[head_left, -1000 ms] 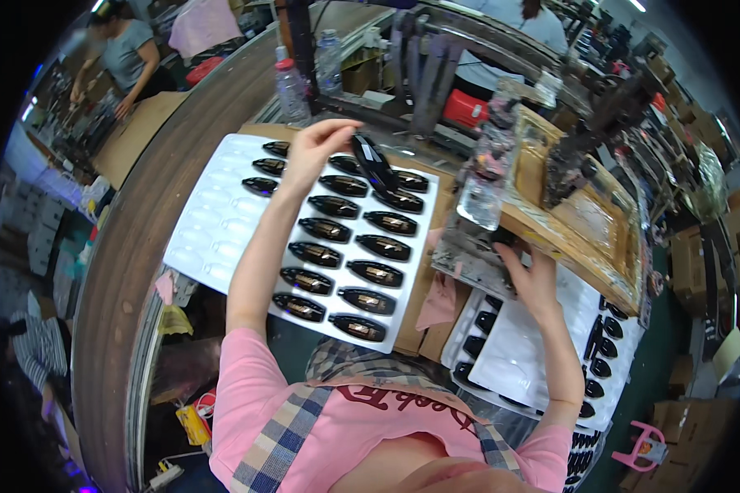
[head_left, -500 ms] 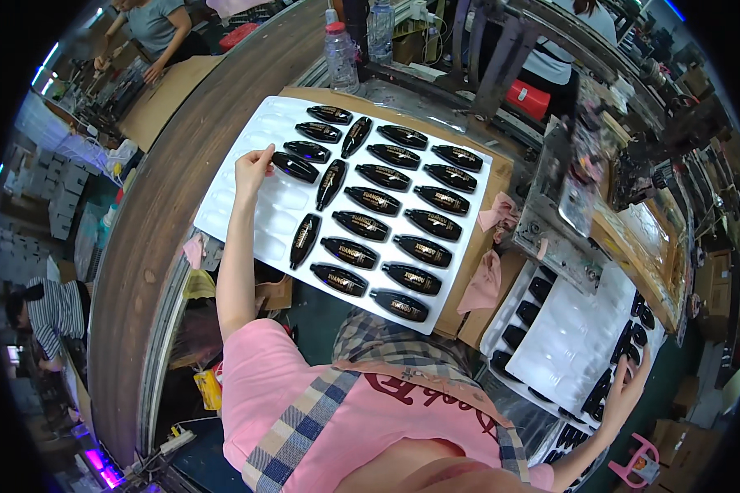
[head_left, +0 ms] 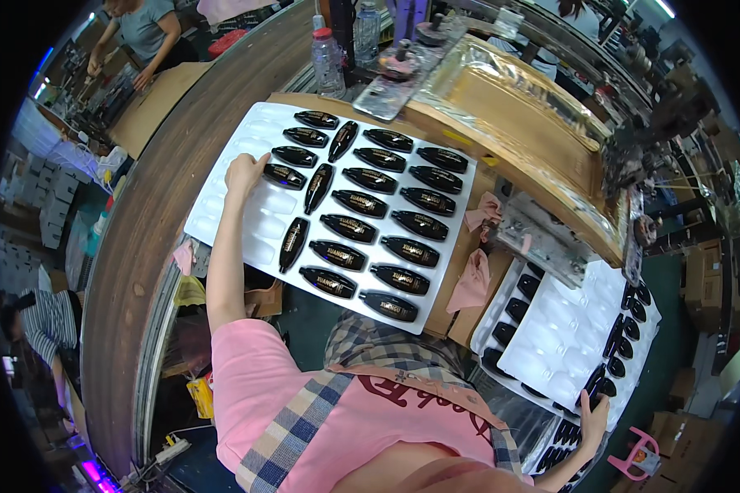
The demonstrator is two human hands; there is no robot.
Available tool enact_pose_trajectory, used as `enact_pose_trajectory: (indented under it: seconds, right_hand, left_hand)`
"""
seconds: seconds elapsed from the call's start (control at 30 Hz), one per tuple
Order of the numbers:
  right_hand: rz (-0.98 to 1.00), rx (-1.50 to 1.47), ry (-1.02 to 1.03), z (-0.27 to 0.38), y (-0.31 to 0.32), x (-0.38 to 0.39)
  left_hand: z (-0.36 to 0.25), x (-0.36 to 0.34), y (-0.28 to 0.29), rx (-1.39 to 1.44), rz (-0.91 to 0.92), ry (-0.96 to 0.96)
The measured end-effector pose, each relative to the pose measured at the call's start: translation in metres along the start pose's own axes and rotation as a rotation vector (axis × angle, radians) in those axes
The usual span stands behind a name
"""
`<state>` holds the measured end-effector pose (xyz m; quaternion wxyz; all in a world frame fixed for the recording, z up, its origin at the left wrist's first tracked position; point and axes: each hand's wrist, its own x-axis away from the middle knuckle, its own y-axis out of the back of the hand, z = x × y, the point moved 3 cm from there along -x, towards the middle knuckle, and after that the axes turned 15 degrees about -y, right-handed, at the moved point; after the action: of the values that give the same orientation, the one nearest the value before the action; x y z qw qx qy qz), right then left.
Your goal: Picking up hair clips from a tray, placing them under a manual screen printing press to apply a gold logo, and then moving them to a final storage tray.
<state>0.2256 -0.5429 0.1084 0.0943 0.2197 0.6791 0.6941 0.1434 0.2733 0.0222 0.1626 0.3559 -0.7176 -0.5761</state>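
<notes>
My left hand [head_left: 247,172] is closed at the left end of a glossy black oval shell [head_left: 284,176], which lies in a white moulded tray [head_left: 259,238]. Several like shells with gold print fill most of the tray, some slanted across, others standing more upright. Down at the right, my right hand [head_left: 594,417] has its fingers closed about a black shell [head_left: 594,383] at the near end of a row; its grip is partly hidden. That row lies on a second white tray [head_left: 633,386], beside an empty white tray [head_left: 551,345] stacked on top.
A wooden-framed printing screen [head_left: 518,107] spans the machine beyond the tray's right side. Pink cloths [head_left: 472,283] hang at the cardboard edge. A red-capped bottle [head_left: 327,62] stands behind the tray. A pink stool [head_left: 635,456] is at lower right; another person [head_left: 144,37] works at far left.
The printing screen has swung left, across the machine. My right hand has moved down along the row of shells. My left hand stays at the same shell, which now lies more in line with the row.
</notes>
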Motion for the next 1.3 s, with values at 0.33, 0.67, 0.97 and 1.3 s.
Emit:
enact_pose_trajectory:
  seconds: [0.33, 0.67, 0.97, 1.3]
  right_hand:
    - [-0.105, -0.531, 0.095, 0.001, 0.008, -0.001]
    - [-0.149, -0.617, 0.383, 0.044, 0.027, 0.015]
    - [-0.066, -0.935, 0.794, 0.215, 0.055, 0.011]
    - [0.009, -0.678, 1.025, 0.312, 0.051, 0.039]
  left_hand:
    - [-0.216, 0.042, 0.031, 0.624, -0.241, -0.731]
    - [-0.402, 0.051, 0.002, 1.001, -0.020, -1.249]
    - [-0.408, 0.031, 0.014, 1.994, 0.533, -0.480]
    - [-0.180, 0.039, 0.050, 1.513, -0.209, -0.337]
